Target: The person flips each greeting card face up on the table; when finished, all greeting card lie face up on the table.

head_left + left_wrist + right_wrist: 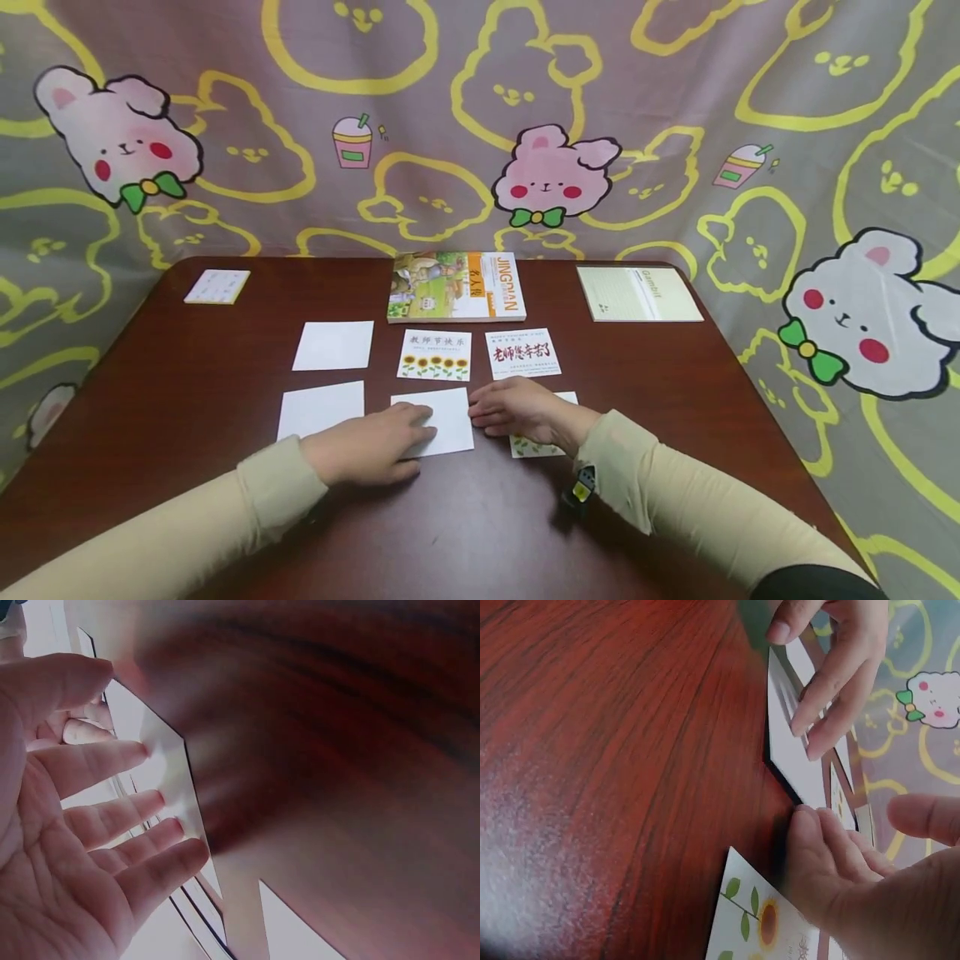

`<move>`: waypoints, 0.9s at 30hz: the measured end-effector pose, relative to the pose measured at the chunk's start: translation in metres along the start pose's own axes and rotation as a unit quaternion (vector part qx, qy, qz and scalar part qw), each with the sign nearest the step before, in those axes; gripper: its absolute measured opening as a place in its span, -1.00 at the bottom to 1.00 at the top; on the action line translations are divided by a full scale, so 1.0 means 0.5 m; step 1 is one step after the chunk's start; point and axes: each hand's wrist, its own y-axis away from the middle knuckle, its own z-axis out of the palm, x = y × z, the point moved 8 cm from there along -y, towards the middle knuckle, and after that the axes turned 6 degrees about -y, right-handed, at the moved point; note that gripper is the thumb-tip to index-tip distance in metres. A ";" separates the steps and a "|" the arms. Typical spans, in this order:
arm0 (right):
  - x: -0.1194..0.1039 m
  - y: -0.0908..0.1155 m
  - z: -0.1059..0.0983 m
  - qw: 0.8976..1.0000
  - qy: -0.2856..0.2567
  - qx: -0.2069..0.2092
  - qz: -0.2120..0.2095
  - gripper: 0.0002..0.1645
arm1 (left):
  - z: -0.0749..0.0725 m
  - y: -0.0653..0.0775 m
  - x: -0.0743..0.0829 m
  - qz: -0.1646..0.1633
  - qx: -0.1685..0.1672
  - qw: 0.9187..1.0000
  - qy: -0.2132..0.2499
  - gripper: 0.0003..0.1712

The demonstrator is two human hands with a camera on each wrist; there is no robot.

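Observation:
A blank white card lies flat at the front middle of the table. My left hand rests on its left part, fingertips on the surface; the left wrist view shows these fingers fairly straight and spread across the card. At the card's right edge are the fingertips of my right hand, close together, with the thumb held apart in the right wrist view. Below that right hand lies a sunflower card, partly hidden by it. Another blank card sits left of the left hand, its corner covered by the wrist.
Behind stand a third blank card, a card with a sunflower row and one with red lettering. Farther back lie a thick book, a pale notebook and a small pad. A patterned curtain borders the table.

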 end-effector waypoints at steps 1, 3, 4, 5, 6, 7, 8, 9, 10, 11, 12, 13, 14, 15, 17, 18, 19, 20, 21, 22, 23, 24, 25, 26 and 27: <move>0.001 -0.003 -0.001 1.000 -0.008 0.002 -0.005 -0.61 | -0.001 0.000 0.000 -0.003 0.000 1.000 0.002 -0.46; 0.003 -0.008 -0.001 1.000 -0.022 0.008 -0.018 -0.65 | -0.002 0.002 -0.001 -0.011 0.001 1.000 0.010 -0.45; 0.005 -0.012 0.000 0.999 -0.029 0.011 -0.025 -0.68 | -0.003 0.003 -0.001 -0.014 0.004 1.000 0.014 -0.46; 0.007 -0.015 0.001 0.999 -0.034 0.015 -0.032 -0.71 | -0.004 0.004 -0.001 -0.016 0.006 1.000 0.019 -0.46; 0.010 -0.018 0.002 0.998 -0.034 0.020 -0.040 -0.75 | -0.004 0.005 -0.001 -0.017 0.008 1.000 0.024 -0.46; 0.012 -0.020 0.004 0.998 -0.031 0.026 -0.047 -0.79 | -0.005 0.006 0.000 -0.017 0.011 0.999 0.029 -0.46; 0.014 -0.021 0.005 0.998 -0.028 0.033 -0.051 -0.83 | -0.005 0.007 0.001 -0.017 0.015 0.999 0.034 -0.46; 0.016 -0.022 0.005 0.997 -0.025 0.041 -0.054 -0.87 | -0.005 0.008 0.000 -0.016 0.019 0.999 0.038 -0.45; 0.016 -0.022 0.005 0.997 -0.022 0.047 -0.057 -0.89 | -0.005 0.008 -0.002 -0.018 0.021 0.999 0.041 -0.45; 0.013 -0.022 0.006 0.997 -0.018 0.051 -0.060 -0.90 | -0.006 0.008 -0.005 -0.019 0.024 0.999 0.044 -0.44; 0.009 -0.022 0.006 0.996 -0.015 0.055 -0.063 -0.90 | -0.007 0.009 -0.009 -0.019 0.028 0.998 0.046 -0.43; 0.004 -0.022 0.006 0.996 -0.016 0.057 -0.066 -0.91 | -0.009 0.009 -0.013 -0.019 0.032 0.998 0.050 -0.42; -0.003 -0.021 0.004 0.996 -0.018 0.059 -0.069 -0.91 | -0.011 0.009 -0.019 -0.019 0.036 0.998 0.051 -0.40; -0.012 -0.021 0.003 0.995 -0.021 0.058 -0.073 -0.92 | -0.015 0.009 -0.026 -0.019 0.040 0.998 0.051 -0.38; -0.035 -0.017 -0.002 0.994 -0.030 0.057 -0.087 -0.92 | -0.027 0.011 -0.040 -0.019 0.052 0.997 0.049 -0.31; -0.048 -0.015 -0.005 0.993 -0.039 0.056 -0.094 -0.92 | -0.035 0.012 -0.048 -0.017 0.061 0.997 0.043 -0.27; -0.060 -0.012 -0.008 0.992 -0.049 0.053 -0.099 -0.92 | -0.044 0.015 -0.055 -0.015 0.073 0.997 0.034 -0.25; -0.071 -0.009 -0.012 0.991 -0.059 0.052 -0.104 -0.92 | -0.053 0.017 -0.062 -0.013 0.088 0.996 0.021 -0.24; -0.080 -0.006 -0.015 0.991 -0.070 0.049 -0.107 -0.92 | -0.064 0.019 -0.068 -0.009 0.107 0.994 0.008 -0.25; -0.087 -0.003 -0.018 0.990 -0.080 0.047 -0.108 -0.92 | -0.074 0.022 -0.073 -0.005 0.129 0.992 -0.005 -0.27; -0.092 0.000 -0.021 0.989 -0.091 0.044 -0.106 -0.91 | -0.083 0.024 -0.077 0.001 0.153 0.988 -0.019 -0.32; -0.095 0.001 -0.023 0.989 -0.101 0.042 -0.102 -0.90 | -0.093 0.026 -0.079 0.010 0.179 0.983 -0.032 -0.40; -0.096 0.002 -0.025 0.988 -0.108 0.039 -0.099 -0.90 | -0.101 0.028 -0.082 0.015 0.203 0.978 -0.042 -0.46; -0.096 0.002 -0.027 0.988 -0.116 0.038 -0.095 -0.89 | -0.106 0.029 -0.084 0.019 0.224 0.973 -0.049 -0.53; -0.096 0.002 -0.029 0.988 -0.120 0.037 -0.091 -0.88 | -0.111 0.030 -0.086 0.024 0.242 0.968 -0.052 -0.59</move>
